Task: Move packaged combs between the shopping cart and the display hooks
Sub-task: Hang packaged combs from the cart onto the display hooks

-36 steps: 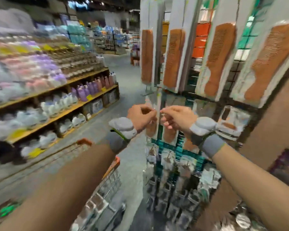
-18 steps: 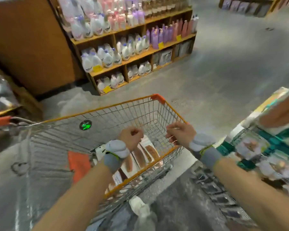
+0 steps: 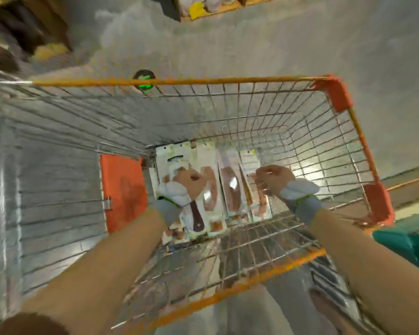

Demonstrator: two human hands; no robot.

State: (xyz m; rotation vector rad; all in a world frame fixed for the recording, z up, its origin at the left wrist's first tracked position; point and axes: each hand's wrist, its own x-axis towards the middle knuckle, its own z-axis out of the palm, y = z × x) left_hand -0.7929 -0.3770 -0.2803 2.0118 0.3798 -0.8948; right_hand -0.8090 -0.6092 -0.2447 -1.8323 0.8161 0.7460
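combs (image 3: pixel 231 189) on cart (image 3: pixel 228 81) floor, beneath curled hands (image 3: pixel 191 181) (image 3: pixel 271 176)

You're in a shop: a wire shopping cart (image 3: pixel 228 81) with orange trim fills mid-frame, and a stocked wooden shelf (image 3: pixel 215 12) stands at the top edge on a grey floor (image 3: pixel 264 44).

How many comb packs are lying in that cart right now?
4 packs, side by side on the cart floor: one partly covered by the left hand, two between the hands, one partly covered by the right hand. More may be hidden beneath.
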